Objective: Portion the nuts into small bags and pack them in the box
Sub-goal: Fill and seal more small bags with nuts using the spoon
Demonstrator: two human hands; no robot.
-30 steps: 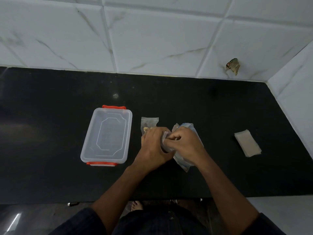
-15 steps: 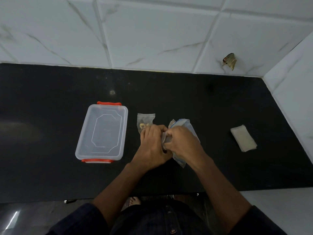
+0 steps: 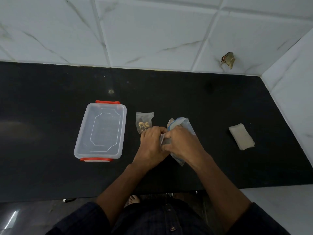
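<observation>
Your two forearms reach forward from dark sleeves and converge at the middle of the view. Your left hand (image 3: 152, 143) is knuckles-up with its fingers curled inward, pinching at the fingertips. Your right hand (image 3: 182, 143) meets it, knuckles-up too, thumb and fingers curled in a pinch, the two hands touching at the fingertips.

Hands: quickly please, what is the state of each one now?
Left hand: pinches the small bag.
Right hand: pinches the same small bag.
</observation>
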